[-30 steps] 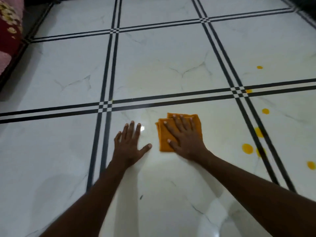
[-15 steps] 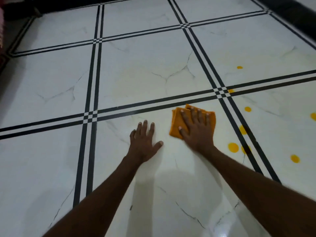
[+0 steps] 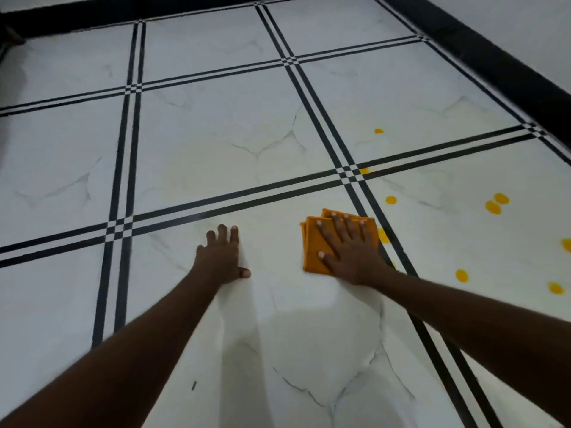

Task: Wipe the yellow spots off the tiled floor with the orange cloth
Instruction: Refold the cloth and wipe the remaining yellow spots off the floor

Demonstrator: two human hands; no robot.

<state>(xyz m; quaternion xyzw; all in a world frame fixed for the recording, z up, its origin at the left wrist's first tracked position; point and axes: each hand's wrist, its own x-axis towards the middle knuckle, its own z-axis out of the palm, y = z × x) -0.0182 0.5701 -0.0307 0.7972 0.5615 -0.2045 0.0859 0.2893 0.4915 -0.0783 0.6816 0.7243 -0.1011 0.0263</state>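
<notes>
Pressing the folded orange cloth flat with spread right-hand fingers on glossy marble tiles.

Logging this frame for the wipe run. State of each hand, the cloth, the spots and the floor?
left hand: flat on the floor, fingers straight, holding nothing
right hand: pressed flat on the cloth, fingers spread
cloth: folded, flat on the floor, at the dark tile lines
yellow spots: unwiped, scattered right of the cloth, nearest at its right edge
floor: glossy, spotted only on the right
</notes>
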